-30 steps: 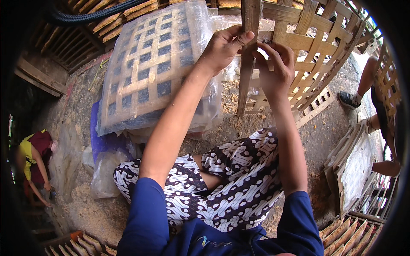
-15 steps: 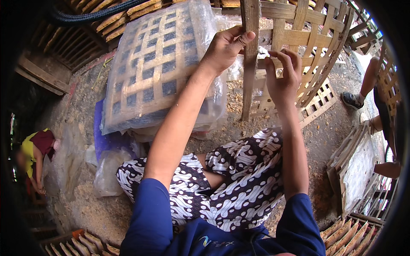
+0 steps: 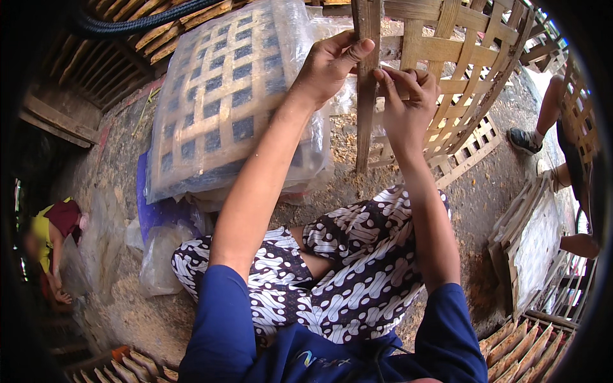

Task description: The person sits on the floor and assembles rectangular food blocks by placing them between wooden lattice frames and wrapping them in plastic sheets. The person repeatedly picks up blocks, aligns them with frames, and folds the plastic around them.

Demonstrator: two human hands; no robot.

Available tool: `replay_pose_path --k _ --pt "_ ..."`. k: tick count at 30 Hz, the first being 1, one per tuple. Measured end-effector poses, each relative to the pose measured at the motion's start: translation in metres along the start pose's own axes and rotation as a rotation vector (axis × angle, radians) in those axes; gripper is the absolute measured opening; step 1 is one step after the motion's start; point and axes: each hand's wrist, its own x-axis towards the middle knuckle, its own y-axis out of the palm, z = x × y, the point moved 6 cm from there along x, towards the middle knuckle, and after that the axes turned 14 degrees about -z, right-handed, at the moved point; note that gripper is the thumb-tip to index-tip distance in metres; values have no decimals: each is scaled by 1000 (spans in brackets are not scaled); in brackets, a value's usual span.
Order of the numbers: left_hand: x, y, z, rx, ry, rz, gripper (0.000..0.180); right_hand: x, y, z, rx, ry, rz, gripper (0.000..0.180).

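Note:
A woven bamboo rack stands on edge in front of me, with a straight wooden bar along its near side. My left hand is closed around the upper part of this bar, its thumb lying across the front. On the other side, my right hand has thumb and fingers pinched together right beside the bar. Whatever lies between those fingertips is too small to make out. Left of the rack, clear plastic sheeting covers a stack with a bamboo lattice showing through.
Another bamboo lattice lies behind the rack. Stacked flat sheets lean at the right, near another person's shoe. A person in yellow and maroon bends at far left. Crumpled plastic and a blue sheet lie by my knee.
My right hand has come in against the bar, and its loosely curled fingers are now pinched. The left hand keeps its hold. The rack appears slightly further left.

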Motion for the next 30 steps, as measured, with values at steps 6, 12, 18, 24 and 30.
replay_pose_path --k 6,12,18,24,30 --pt "6 -7 3 101 102 -28 40 2 -2 -14 207 97 -38 15" --pt "1 -8 -1 22 24 -54 41 3 -46 -79 84 213 194 19" --pt "2 -10 3 28 23 -58 42 -2 -53 -45 -169 -11 241 41" --pt "2 -11 3 10 29 -43 43 -18 -12 -2 28 -195 297 51" --pt "3 -11 4 6 46 -34 44 -27 -5 -4 19 -229 234 49"
